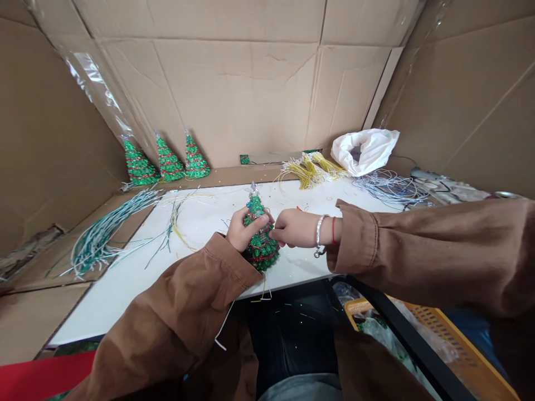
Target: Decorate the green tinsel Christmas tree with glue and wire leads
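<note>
The green beaded tree (262, 249) is near the front edge of the white board (295, 266), tip up; whether its base touches the board is unclear. Thin wires (264, 291) hang from it past that edge. The left hand (241, 229) wraps its upper left side, thumb across the front, fingers closed around it. The right hand (292, 228) meets the right side with thumb and fingertips pinched together; whether they grip anything is hidden. White surface stretches behind the tree and off to its left, as far as the green and white wires (98, 239), which lie across the board's left edge. At the back edge sit yellow wire bundles (311, 170), a white bag (365, 150) and bluish wires (388, 186). Three finished-looking trees (169, 161) stand at back left, close against the cardboard wall (213, 94). Below right, beyond the front edge, is a yellow basket (468, 351).
</note>
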Demonstrator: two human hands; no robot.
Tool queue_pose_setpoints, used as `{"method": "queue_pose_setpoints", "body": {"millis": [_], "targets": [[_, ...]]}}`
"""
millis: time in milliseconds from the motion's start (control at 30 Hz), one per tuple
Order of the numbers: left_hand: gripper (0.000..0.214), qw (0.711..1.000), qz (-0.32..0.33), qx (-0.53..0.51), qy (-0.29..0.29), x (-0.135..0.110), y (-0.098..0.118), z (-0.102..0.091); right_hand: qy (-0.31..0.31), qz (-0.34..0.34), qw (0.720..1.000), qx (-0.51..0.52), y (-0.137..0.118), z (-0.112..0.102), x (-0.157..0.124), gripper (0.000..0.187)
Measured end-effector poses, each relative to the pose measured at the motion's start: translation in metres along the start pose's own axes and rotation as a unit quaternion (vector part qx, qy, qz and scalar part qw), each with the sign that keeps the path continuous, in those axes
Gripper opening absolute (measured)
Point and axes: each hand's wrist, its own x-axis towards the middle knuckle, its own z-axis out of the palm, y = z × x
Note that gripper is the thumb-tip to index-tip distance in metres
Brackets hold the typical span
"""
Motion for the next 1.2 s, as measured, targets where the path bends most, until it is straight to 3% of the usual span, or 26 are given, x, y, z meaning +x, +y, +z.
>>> {"method": "queue_pose_setpoints", "body": {"millis": [433,900,1200], "targets": [[0.038,1.0,-0.009,-0.024,-0.007,0.001,0.0,-0.006,0.058,-0.022,0.998,-0.002,0.003,0.012,0.001,0.033],[0.038,1.0,-0.013,-0.027,-0.001,0.0,0.0,-0.007,0.062,-0.017,0.994,0.089,0.011,0.017,0.001,0.032],[0.039,1.0,-0.013,-0.027,0.002,0.001,0.001,-0.005,0.066,-0.022,0.993,0.091,0.011,0.019,0.0,0.033]]}}
